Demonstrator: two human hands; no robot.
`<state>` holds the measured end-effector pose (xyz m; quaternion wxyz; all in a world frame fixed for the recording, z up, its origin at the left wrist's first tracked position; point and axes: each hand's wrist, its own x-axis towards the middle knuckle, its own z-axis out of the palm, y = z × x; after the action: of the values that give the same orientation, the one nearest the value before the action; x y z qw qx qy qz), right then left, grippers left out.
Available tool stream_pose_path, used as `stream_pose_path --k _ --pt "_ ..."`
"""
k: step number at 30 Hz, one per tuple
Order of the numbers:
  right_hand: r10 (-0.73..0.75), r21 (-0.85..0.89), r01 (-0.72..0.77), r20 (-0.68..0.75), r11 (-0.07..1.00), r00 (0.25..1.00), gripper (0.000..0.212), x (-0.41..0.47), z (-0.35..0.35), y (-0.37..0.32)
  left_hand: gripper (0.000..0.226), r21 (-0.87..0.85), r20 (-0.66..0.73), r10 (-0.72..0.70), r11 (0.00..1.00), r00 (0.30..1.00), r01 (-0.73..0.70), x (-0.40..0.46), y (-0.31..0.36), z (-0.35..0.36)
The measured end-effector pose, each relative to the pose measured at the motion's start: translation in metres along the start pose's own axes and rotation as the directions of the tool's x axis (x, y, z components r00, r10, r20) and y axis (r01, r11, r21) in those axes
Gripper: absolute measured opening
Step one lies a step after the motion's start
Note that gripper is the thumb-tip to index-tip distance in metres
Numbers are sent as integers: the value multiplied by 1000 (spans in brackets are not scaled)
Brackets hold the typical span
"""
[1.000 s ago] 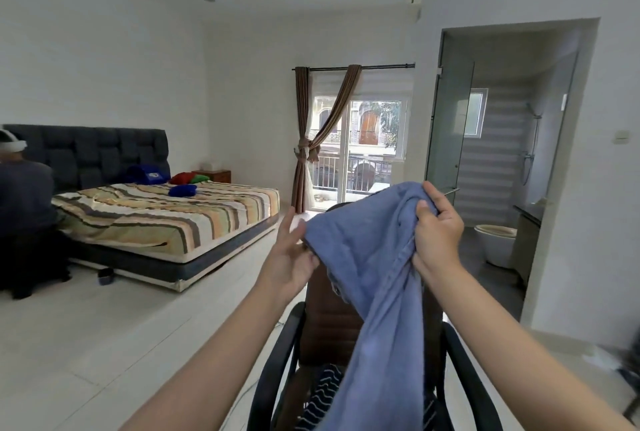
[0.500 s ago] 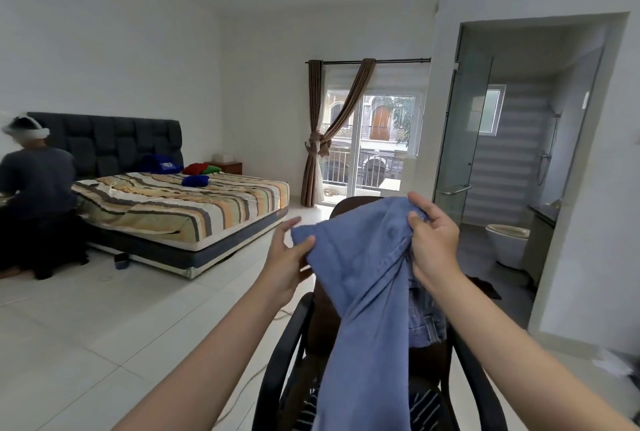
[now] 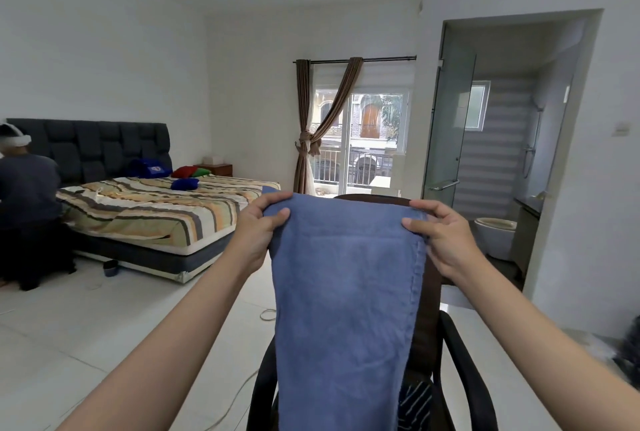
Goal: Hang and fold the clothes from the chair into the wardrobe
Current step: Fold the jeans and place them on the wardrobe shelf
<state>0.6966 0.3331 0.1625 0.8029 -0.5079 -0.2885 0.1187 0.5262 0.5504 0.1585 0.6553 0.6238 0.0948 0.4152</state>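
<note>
Blue garment (image 3: 346,309) hanging lengthwise (top edge level) from both hands.

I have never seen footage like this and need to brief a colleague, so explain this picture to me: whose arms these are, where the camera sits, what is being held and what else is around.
There is no machine here. The camera is worn on a person's head and looks forward and down, so the two bare arms reaching in from the bottom belong to the wearer.

The left hand and the right hand each pinch a top corner of a blue garment, thumbs in front, fingers curled over the top edge. It hangs spread out in front of a dark armchair. A striped garment lies on the seat.

Further back are a bed with a striped cover, another person beside it, a curtained balcony door and an open bathroom. No wardrobe is in view.
</note>
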Motion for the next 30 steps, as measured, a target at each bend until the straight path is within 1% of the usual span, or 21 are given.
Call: stream_pose_path --k 1,3,5,6,8,10,12,14,16,17,18,19,20,21,22,23,24,26,27,29,30 --pt "-16 53 17 -19 998 1000 27 -1 2 1 43 28 61 -4 1000 998 2 -1 0 -1" --pt "-25 174 33 -44 984 999 25 -1 6 1 64 47 194 -81 996 978 73 -4 -3 -3" --pt "-25 257 38 -53 966 998 25 -1 12 -1 81 71 268 -181 983 946 168 -7 -5 -6" --pt "-27 275 40 -50 961 998 26 -1 14 -2 85 96 285 -231 973 930 212 -7 -4 -7" --pt "-24 272 28 -16 962 1000 29 -1 16 -2 79 152 290 -334 941 897 302 -6 1 -10" --pt "-7 251 -1 30 968 1000 38 -2 15 -1 63 226 279 -423 902 862 369 -6 9 -11" --pt "13 228 -21 34 973 999 45 -2 11 0 48 297 260 -430 887 865 353 -7 14 -10" --pt "33 237 -27 -21 971 999 48 -2 7 2 43 276 258 -372 913 892 300 -10 15 -7" --pt "53 293 -25 -86 956 995 48 1 3 2 50 165 317 -319 946 893 279 -15 9 -6" --pt "62 316 -24 -110 949 992 47 3 2 3 57 100 363 -308 951 880 292 -17 6 -6" --pt "72 328 -26 -129 944 989 46 5 1 4 64 84 404 -305 951 863 297 -20 2 -6" --pt "87 332 -34 -146 943 985 45 7 0 6 69 150 431 -310 951 847 272 -23 0 -5" --pt "101 331 -43 -160 943 982 44 8 0 7 70 270 450 -321 938 834 216 -25 -2 -4" --pt "113 329 -50 -176 943 978 43 9 -1 10 66 384 466 -329 912 822 147 -27 -4 -2" --pt "124 325 -56 -191 944 974 42 10 -1 12 59 456 465 -321 886 825 88 -29 -7 0" --pt "133 322 -60 -210 945 969 41 10 -2 15 49 477 449 -294 877 844 51 -30 -10 3" --pt "141 318 -63 -227 946 964 40 11 -4 17 40 454 417 -259 890 871 47 -32 -13 4" --pt "143 308 -65 -240 949 960 38 13 -8 20 31 295 345 -220 948 912 117 -35 -19 6" --pt "140 308 -64 -233 949 962 37 15 -12 20 34 168 327 -219 971 919 172 -35 -20 7" --pt "125 296 -61 -202 953 971 36 15 -18 18 49 -71 337 -218 964 916 256 -35 -21 12" --pt "110 272 -59 -177 960 978 37 14 -21 16 55 -133 347 -213 953 913 273 -35 -20 15"
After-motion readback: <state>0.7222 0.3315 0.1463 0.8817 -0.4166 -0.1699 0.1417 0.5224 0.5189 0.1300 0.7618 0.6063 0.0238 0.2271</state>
